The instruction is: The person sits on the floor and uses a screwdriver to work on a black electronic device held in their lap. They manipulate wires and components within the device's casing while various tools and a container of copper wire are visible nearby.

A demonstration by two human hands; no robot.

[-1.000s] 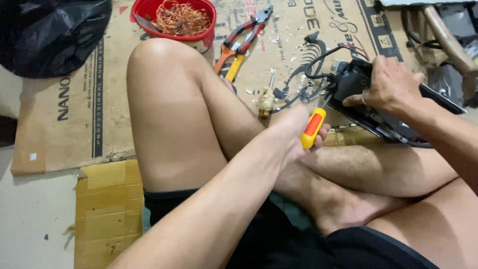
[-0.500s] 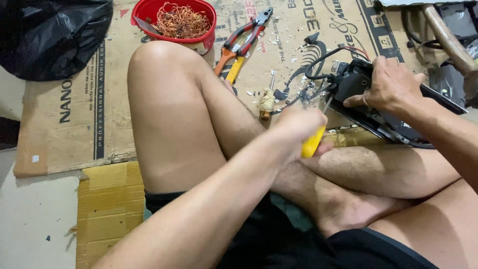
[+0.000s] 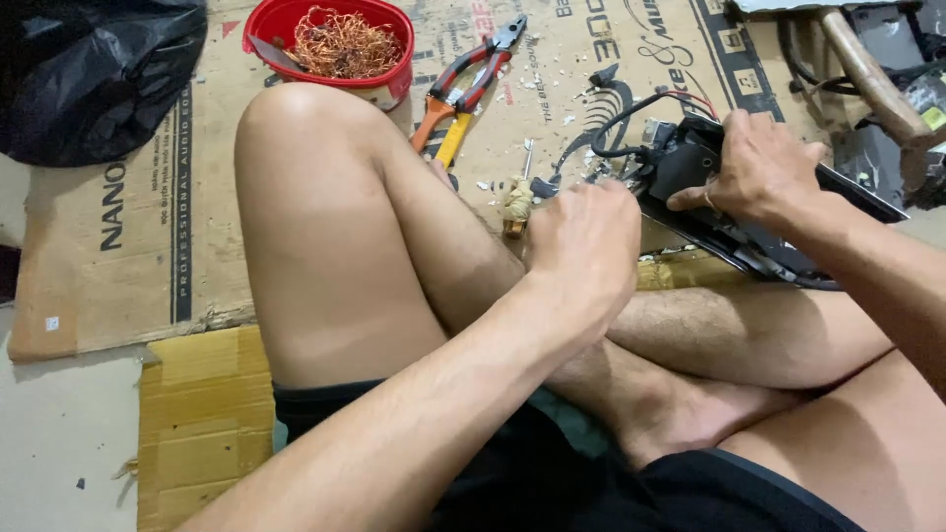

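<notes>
Right hand (image 3: 754, 167) clamps the black device (image 3: 690, 172) on the cardboard (image 3: 148, 197), long axis running down-right. Left hand (image 3: 583, 236) is fisted just left of it, knuckles nearly at its wired end; can't tell what it holds. Pliers (image 3: 473, 74) lie well apart.

We sat cross-legged, left knee raised. Our left hand (image 3: 583, 236) was curled in a closed fist, forearm stretched forward. Our right hand (image 3: 757, 166) reached in from the right, fingers bent and gripping.
</notes>
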